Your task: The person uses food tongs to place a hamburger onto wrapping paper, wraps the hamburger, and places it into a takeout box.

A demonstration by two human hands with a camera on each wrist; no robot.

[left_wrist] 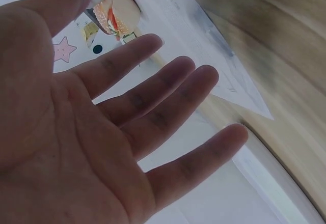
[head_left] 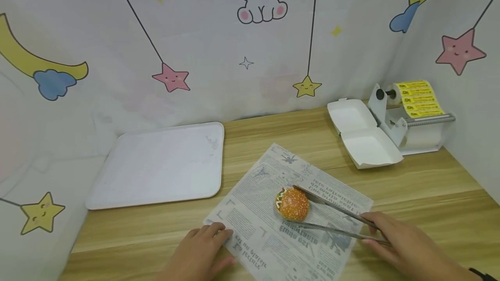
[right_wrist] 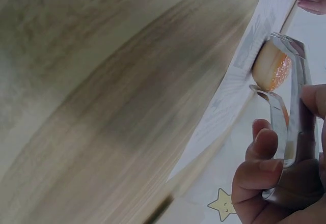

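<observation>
A sesame-bun hamburger (head_left: 293, 204) sits on a sheet of newsprint-patterned paper (head_left: 254, 203). My right hand (head_left: 406, 246) grips metal tongs (head_left: 337, 207), whose arms lie on either side of the burger. In the right wrist view the tong tips straddle the bun, with thumb and fingers around the tongs (right_wrist: 300, 107); whether both tips press it I cannot tell. My left hand (head_left: 201, 253) is by the paper's left edge and holds nothing. Its fingers are extended and spread in the left wrist view, and the burger (left_wrist: 117, 12) shows beyond them.
A white tray (head_left: 164, 164) lies at the back left of the wooden table (head_left: 250, 129). At the back right stand an opened white takeaway box (head_left: 369, 144) and a dispenser with a roll of yellow labels (head_left: 419, 99). A cartoon-printed curtain (head_left: 215, 34) hangs behind.
</observation>
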